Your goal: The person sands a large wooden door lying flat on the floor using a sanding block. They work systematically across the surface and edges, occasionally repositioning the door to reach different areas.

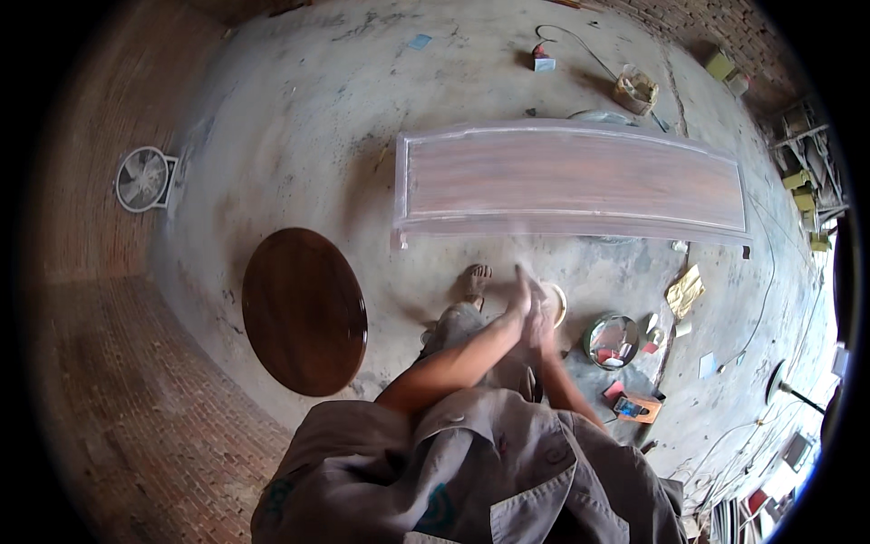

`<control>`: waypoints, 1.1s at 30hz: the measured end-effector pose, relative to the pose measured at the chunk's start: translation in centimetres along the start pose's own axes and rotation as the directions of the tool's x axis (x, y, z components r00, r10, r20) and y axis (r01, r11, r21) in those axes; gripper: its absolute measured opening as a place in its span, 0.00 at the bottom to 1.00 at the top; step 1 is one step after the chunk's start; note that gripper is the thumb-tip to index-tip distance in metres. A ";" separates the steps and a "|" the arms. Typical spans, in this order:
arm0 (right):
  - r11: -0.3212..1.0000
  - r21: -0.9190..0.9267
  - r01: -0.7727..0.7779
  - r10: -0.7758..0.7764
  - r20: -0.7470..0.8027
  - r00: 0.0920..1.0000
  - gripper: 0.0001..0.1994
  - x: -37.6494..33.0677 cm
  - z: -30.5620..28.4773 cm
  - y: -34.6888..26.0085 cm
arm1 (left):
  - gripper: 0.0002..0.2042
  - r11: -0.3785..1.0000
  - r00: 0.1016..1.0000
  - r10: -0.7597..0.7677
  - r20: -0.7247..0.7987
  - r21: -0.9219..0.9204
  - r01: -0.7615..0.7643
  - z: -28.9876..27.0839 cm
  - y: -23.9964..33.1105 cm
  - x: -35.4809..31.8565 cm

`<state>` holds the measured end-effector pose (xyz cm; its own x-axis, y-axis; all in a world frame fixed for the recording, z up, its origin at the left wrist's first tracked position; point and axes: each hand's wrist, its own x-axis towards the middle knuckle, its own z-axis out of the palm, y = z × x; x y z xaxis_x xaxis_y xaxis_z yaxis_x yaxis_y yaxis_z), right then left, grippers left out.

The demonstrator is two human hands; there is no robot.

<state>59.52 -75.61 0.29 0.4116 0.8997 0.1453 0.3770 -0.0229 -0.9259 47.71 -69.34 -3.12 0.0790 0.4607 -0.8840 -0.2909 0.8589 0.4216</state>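
Note:
My left hand [520,295] and my right hand [543,322] are brought together palm to palm in front of my body. Their fingers look stretched out, slightly smeared, and I see nothing held between them. A faint whitish haze hangs just beyond the fingertips. Partly hidden behind my right hand is a round container with a pale rim [561,306]. Beyond both hands lies a long wooden panel [571,181], raised off the floor, with a moulded border and a whitish, dusty-looking surface. Neither hand touches it.
To the left is a glossy dark brown oval-looking tabletop [304,313]. A round tin [612,342] with red pieces stands at right, near a phone [629,408] on a wooden piece. A white fan [142,179] stands by the brick wall; cords cross the floor.

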 end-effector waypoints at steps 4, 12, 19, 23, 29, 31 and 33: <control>0.911 0.159 -0.380 0.255 0.508 0.823 0.20 1.2 0.8 -10.2 | 0.48 0.977 0.988 -0.119 0.094 -0.169 0.134 -2.1 3.1 -7.6; 0.947 -0.038 0.318 -0.230 0.610 0.758 0.23 1.3 4.0 -14.5 | 0.29 0.966 0.958 0.011 0.288 -0.250 0.064 -7.3 7.5 -11.9; 0.745 0.301 -0.595 0.214 0.738 0.640 0.29 2.6 12.0 -17.4 | 0.16 0.933 0.964 0.257 0.068 -0.278 -0.229 -15.5 11.6 -9.1; 0.636 0.113 -0.764 0.464 0.735 0.495 0.31 5.7 17.4 -18.4 | 0.11 0.910 0.944 0.255 0.210 -0.383 -0.161 -19.4 17.4 -9.7; 0.710 -0.004 -0.704 0.417 0.808 0.416 0.21 8.4 24.7 -23.8 | 0.16 0.958 0.917 0.282 0.283 -0.131 -0.254 -25.9 21.8 -9.2; 0.144 0.216 -0.966 0.556 0.789 0.260 0.22 8.3 26.7 -23.5 | 0.16 0.949 0.908 0.309 0.282 -0.151 -0.276 -26.4 23.1 -9.4; 0.522 0.079 -0.849 0.474 0.801 0.366 0.22 8.6 27.3 -23.6 | 0.16 0.951 0.918 0.308 0.249 -0.098 -0.292 -26.4 24.7 -9.9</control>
<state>31.53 -55.43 13.91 -0.3351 0.6675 -0.6650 -0.2189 -0.7416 -0.6341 14.55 -58.57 10.67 0.2202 0.7433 -0.6317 -0.3935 0.6602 0.6397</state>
